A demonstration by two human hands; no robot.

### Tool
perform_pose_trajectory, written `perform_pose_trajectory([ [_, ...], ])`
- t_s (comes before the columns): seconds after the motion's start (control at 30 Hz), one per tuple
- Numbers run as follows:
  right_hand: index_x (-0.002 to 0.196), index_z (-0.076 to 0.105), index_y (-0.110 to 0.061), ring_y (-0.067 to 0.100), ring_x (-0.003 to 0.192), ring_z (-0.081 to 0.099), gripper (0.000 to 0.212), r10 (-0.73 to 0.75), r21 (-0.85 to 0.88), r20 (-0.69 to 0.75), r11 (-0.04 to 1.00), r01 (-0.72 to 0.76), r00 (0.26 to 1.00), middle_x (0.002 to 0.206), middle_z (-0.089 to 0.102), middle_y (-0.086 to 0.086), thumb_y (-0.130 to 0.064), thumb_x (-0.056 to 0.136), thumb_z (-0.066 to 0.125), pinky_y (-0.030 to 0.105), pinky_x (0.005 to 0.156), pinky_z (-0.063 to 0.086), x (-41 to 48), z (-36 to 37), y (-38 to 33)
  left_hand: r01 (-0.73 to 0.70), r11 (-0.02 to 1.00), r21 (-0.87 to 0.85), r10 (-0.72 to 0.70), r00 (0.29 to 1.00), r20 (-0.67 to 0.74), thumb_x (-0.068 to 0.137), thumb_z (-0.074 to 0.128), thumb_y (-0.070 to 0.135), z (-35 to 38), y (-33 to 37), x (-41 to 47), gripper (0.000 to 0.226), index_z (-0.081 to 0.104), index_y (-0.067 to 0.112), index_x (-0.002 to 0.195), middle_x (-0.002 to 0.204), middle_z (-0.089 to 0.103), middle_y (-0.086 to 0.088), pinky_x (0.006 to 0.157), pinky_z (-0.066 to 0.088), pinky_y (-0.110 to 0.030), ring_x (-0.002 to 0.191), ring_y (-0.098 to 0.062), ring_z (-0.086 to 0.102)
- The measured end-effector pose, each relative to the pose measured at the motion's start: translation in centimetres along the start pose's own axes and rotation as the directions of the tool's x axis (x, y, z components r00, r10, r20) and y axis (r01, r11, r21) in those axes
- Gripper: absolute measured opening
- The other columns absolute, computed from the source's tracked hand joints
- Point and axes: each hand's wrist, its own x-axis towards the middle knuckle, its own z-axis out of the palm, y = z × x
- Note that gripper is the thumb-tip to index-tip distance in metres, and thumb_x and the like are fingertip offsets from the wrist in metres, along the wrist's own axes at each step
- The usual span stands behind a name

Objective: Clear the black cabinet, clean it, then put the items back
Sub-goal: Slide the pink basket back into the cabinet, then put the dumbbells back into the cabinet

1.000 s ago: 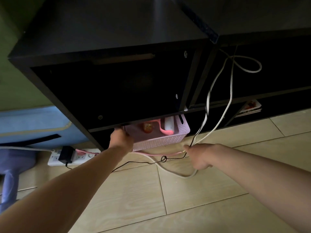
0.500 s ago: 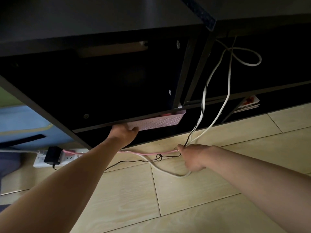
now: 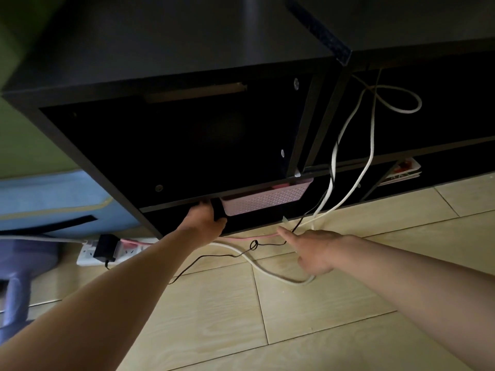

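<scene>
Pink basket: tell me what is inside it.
Only the top of a pink-red thing shows above the rim of the pink basket. The shelf board above and the basket's own wall cover the rest, so the other contents cannot be told.

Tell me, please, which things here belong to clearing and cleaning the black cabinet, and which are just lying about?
Job in hand: black cabinet; pink basket in its lower compartment; left hand gripping at the basket's left end; right hand by the cables.

Lying about: white cables; thin black wire; power strip with black adapter; blue bag.
</scene>
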Motion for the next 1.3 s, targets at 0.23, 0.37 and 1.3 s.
perform_pose_trajectory([
  [0.23, 0.152, -0.017, -0.051, 0.017, 0.073, 0.059, 0.090, -0.101, -0.041, -0.085, 0.994, 0.098, 0.991, 0.092, 0.054, -0.003, -0.011, 0.097, 0.041, 0.036, 0.068, 0.054, -2.0, -0.9, -3.0, -0.046, 0.997, 0.064, 0.037, 0.990, 0.137, 0.089, 0.068, 0.033, -3.3, -3.1, -4.4, 0.051, 0.050, 0.020, 0.135, 0.113, 0.061, 0.001, 0.088, 0.057, -0.032, 0.097, -0.016, 0.063],
  [0.37, 0.155, -0.013, -0.048, 0.011, 0.065, 0.049, 0.079, -0.159, -0.029, -0.116, 0.987, 0.157, 0.980, 0.082, 0.046, -0.008, -0.018, 0.101, 0.037, 0.030, 0.057, 0.043, -2.9, -1.3, -5.2, -0.161, 0.945, 0.283, 0.116, 0.978, 0.172, 0.085, 0.061, 0.045, -7.1, -4.7, -6.7, 0.047, 0.056, 0.026, 0.128, 0.110, 0.063, 0.004, 0.088, 0.056, -0.038, 0.097, -0.017, 0.062],
  [1.3, 0.144, 0.044, -0.008, 0.031, 0.132, 0.051, 0.050, -0.307, 0.608, -0.241, 0.692, 0.389, 0.921, 0.145, 0.051, 0.016, -0.028, 0.098, 0.050, 0.031, 0.097, 0.044, 4.4, -1.3, -46.1, 0.636, 0.771, 0.009, -0.601, 0.732, -0.321, 0.085, 0.050, 0.029, -15.6, -37.6, -17.4, 0.023, 0.049, 0.021, 0.106, 0.111, 0.062, -0.022, 0.086, 0.053, -0.040, 0.103, -0.041, 0.061],
])
